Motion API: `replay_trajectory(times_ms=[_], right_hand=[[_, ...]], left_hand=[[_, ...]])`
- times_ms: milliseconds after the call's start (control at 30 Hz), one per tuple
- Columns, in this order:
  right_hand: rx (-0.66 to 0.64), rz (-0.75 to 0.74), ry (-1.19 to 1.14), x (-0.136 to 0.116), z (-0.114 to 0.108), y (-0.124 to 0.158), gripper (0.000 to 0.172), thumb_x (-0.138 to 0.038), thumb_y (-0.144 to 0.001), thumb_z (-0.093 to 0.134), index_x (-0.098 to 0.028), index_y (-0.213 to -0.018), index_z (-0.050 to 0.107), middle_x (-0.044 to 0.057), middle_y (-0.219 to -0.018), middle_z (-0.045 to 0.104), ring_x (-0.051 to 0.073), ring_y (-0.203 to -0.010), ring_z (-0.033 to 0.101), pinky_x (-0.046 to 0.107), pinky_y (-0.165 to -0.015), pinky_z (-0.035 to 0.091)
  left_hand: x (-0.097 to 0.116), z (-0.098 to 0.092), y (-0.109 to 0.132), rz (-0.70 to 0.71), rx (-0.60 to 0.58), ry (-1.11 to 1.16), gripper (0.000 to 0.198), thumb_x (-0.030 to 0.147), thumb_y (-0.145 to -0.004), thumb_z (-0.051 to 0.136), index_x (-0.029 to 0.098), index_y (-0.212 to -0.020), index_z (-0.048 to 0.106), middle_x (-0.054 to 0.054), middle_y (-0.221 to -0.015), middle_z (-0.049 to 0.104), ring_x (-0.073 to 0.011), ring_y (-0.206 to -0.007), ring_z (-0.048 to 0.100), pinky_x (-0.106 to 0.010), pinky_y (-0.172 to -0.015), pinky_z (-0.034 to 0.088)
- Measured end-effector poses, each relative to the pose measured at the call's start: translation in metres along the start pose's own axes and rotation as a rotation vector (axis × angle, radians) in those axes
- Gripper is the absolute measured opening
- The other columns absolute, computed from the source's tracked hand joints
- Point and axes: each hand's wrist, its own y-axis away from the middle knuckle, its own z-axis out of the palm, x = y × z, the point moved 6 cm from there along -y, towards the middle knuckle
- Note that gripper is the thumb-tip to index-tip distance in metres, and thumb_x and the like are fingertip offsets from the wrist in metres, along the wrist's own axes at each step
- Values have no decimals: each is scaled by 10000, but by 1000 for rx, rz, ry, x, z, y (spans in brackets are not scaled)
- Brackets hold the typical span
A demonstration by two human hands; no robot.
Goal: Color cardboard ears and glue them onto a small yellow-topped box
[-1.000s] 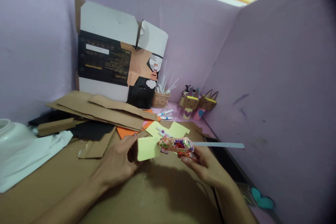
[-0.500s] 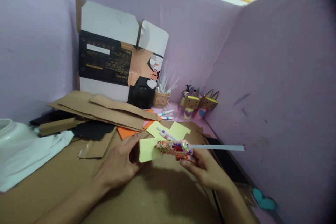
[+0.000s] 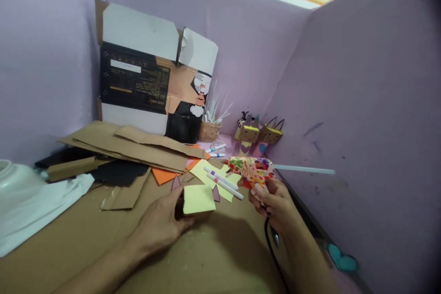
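My left hand (image 3: 163, 218) grips a small cardboard box (image 3: 199, 200) with a pale yellow top, holding it low over the brown cardboard work surface (image 3: 186, 264). Two pointed purple ear shapes, one being the right ear piece (image 3: 216, 193), show at the box's far side. My right hand (image 3: 275, 202) is wrapped round the handle of a flower-patterned glue gun (image 3: 250, 167). Its nozzle points left, above and to the right of the box, not touching it. A long clear glue stick (image 3: 306, 170) sticks out of the gun's back, and a black cord (image 3: 272, 243) hangs below.
Markers (image 3: 223, 183) lie on yellow paper (image 3: 200, 172) beyond the box. Cardboard sheets (image 3: 138, 147) are stacked at the left, near a white pot (image 3: 14, 183). At the back stand a basket of glue sticks (image 3: 211, 129) and cat-faced cardboard figures (image 3: 250, 133).
The glue gun has lifted up and right, off the box, and turned so its side and handle show. The left hand keeps hold of the box, nearly in place.
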Motion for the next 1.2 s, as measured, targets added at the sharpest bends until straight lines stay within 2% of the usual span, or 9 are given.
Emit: replay_trajectory(times_ms=[133,233,333,467,667,733,867,1067,1200], right_hand=[[68,83,-131,6,-1,-5,331,-406,-652,686,-120,-809,634,-29,-465,442,53,-387,282,155,-302,140],[20,129,-168,5,0,-3,320,-408,-665,674,-121,-796,622,-33,-453,449,35,-360,231,156,-299,120],[-110,169,-157,3,4,1,339,-416,-645,687,-118,-785,605,-36,-451,448,32,-354,228,159,-300,120],[-150,222,19,8,3,6,326,-425,-646,690,-130,-713,569,-37,-454,451,33,-358,264,159,-317,149],[-84,170,22,5,-2,9,359,-474,-633,685,-135,-694,586,-25,-458,436,39,-358,246,177,-317,130],[-49,131,-75,2,-4,9,365,-482,-619,694,-140,-701,598,-21,-462,430,37,-358,220,180,-312,118],[5,111,-167,1,-3,6,352,-462,-591,721,-148,-705,612,-29,-454,402,33,-357,198,174,-297,114],[34,208,-174,12,7,0,333,-418,-634,702,-139,-791,611,-29,-478,419,47,-385,247,162,-302,143],[43,201,-211,14,9,-2,334,-386,-627,714,-142,-820,595,-18,-482,475,50,-384,259,157,-295,134]], left_hand=[[0,-7,-1,18,-123,65,761,195,-595,643,264,-1311,392,-77,-1254,536,-266,-1039,567,-353,-801,500],[-11,-28,-6,-78,-134,137,641,207,-645,543,228,-1278,437,-65,-987,630,-177,-696,615,-271,-562,504],[-31,-53,-14,-211,-13,154,493,290,-698,508,184,-1179,527,-26,-752,611,-142,-573,558,-245,-504,454],[-42,-73,-28,-304,181,153,383,331,-678,541,146,-1004,618,-66,-846,659,-162,-653,581,-266,-576,462],[-26,-50,-56,-233,-56,-200,188,268,-679,483,181,-661,649,-48,-655,652,-200,-657,596,-281,-589,420],[-33,-39,-58,-340,-114,-314,187,300,-664,499,187,-593,630,-71,-621,644,-225,-621,600,-293,-549,402],[-40,-29,-55,-450,-42,-471,305,452,-669,509,181,-668,650,-170,-759,676,-317,-703,624,-353,-559,412],[-47,-19,-55,-487,-28,-421,277,428,-686,495,196,-592,615,-134,-701,672,-298,-673,621,-334,-540,401],[-60,-15,-59,-520,-66,-132,141,312,-591,587,187,-526,592,-54,-548,624,-229,-575,592,-278,-486,382]])
